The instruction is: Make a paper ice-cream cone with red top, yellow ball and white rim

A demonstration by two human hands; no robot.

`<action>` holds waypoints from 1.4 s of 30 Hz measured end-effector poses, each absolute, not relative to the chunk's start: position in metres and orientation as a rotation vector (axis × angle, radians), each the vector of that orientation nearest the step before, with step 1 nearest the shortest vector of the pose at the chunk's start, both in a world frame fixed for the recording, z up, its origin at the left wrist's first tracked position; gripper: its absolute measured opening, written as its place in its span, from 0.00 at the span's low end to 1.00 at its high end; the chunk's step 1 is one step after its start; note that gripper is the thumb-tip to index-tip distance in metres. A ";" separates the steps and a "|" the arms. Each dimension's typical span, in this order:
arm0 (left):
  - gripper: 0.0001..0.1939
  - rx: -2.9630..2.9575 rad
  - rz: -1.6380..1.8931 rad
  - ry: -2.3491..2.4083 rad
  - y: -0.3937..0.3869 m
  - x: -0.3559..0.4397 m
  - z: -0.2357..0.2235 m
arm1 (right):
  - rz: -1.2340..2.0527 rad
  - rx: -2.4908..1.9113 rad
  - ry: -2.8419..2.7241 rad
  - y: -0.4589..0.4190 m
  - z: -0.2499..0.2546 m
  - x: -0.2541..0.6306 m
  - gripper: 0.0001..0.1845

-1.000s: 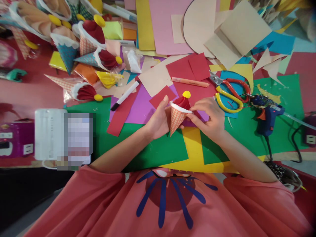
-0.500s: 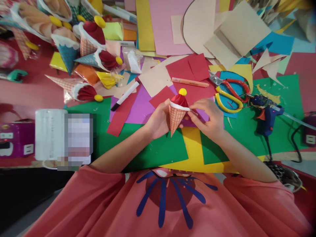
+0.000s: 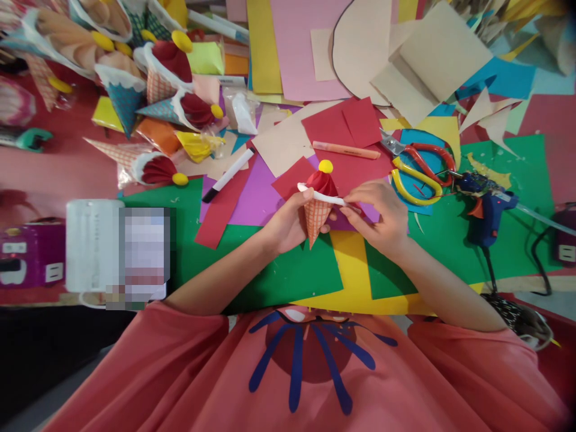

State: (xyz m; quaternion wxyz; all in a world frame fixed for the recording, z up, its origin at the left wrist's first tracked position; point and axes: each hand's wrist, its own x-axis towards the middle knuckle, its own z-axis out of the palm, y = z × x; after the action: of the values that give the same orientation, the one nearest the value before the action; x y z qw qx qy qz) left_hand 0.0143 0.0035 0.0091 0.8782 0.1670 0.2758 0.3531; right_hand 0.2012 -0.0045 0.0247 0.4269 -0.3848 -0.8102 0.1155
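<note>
My left hand (image 3: 287, 223) is closed around a paper ice cream cone (image 3: 316, 217) with an orange grid pattern, tip pointing down. Its thumb lies on the left end of a white strip (image 3: 326, 197), probably soft clay, that runs across the cone's rim. Above the rim rise red swirled folds (image 3: 321, 182) topped by a yellow ball (image 3: 326, 167). My right hand (image 3: 380, 213) pinches the strip's right end between thumb and forefinger, just beside the cone. The back of the cone is hidden.
Finished-looking cones (image 3: 119, 90) crowd the upper left. Red-and-yellow-handled scissors (image 3: 432, 165) and a blue glue gun (image 3: 488, 219) lie at right. A black-capped marker (image 3: 229, 174), an orange pen (image 3: 346, 150) and paper scraps lie ahead. A white box (image 3: 92, 246) sits left.
The cone has shifted slightly left and turned. The white strip, earlier hugging the rim, now stands out straight at both ends. My left thumb has moved onto it; the right hand keeps pinching.
</note>
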 end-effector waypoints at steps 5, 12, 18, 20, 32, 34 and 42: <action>0.21 0.347 0.720 0.567 0.003 0.013 0.010 | 0.291 -0.930 -2.012 -0.004 0.024 0.203 0.08; 0.24 0.409 0.708 0.568 0.003 0.014 0.013 | 0.338 -0.967 -2.009 -0.005 0.022 0.202 0.03; 0.21 0.355 0.731 0.581 0.002 0.015 0.012 | 0.415 -0.977 -1.978 -0.004 0.022 0.202 0.05; 0.20 0.351 0.731 0.573 0.002 0.015 0.011 | 0.409 -0.969 -1.979 -0.004 0.022 0.202 0.05; 0.24 0.335 0.660 0.586 0.004 0.016 0.013 | 0.400 -1.018 -1.956 -0.005 0.023 0.203 0.05; 0.24 0.319 0.665 0.588 0.004 0.017 0.014 | 0.411 -1.042 -1.944 -0.005 0.023 0.202 0.06; 0.22 0.297 0.646 0.554 0.005 0.016 0.015 | 0.532 -1.015 -1.892 -0.005 0.024 0.202 0.06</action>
State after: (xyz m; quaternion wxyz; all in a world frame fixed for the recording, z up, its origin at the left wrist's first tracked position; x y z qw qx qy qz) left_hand 0.0163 0.0050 0.0151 0.9001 0.1433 0.2679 0.3122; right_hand 0.2021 -0.0047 0.0238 0.4482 -0.4102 -0.7646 0.2149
